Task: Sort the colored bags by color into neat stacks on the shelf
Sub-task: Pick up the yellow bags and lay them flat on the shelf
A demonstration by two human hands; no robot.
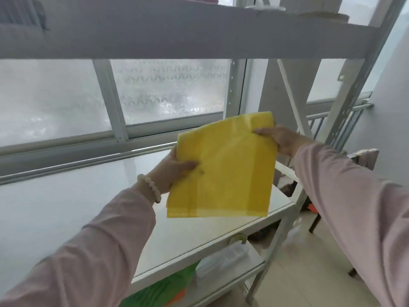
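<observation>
The flat yellow plastic bag (223,171) hangs in the air between my two hands, a squarish sheet tilted so its top edge leans away from me, with a faint vertical crease down its middle and a ribbed seal strip along the bottom edge; more than one layer shows at that lower left corner, though I cannot tell how many bags are in the bundle. My left hand (174,169) is clamped on its left edge, thumb on the front face and fingers hidden behind. My right hand (281,138) pinches the upper right corner, thumb on top. The hands are apart, one at each side of the bag. A white beaded bracelet (150,188) sits on my left wrist, at the cuff of a pale pink sleeve (106,235). Below my hands lies the white shelf board (66,207), and the bag is held above its right part without touching it. Above my hands runs the upper white shelf board (177,32), and beyond them a frosted glass window (172,91). Under my left forearm, on a lower shelf, lie green bags (163,286) with an orange bag (177,298) beside them, and to their right a clear plastic container (223,260). Beneath my right arm is a beige tiled floor (309,273).
</observation>
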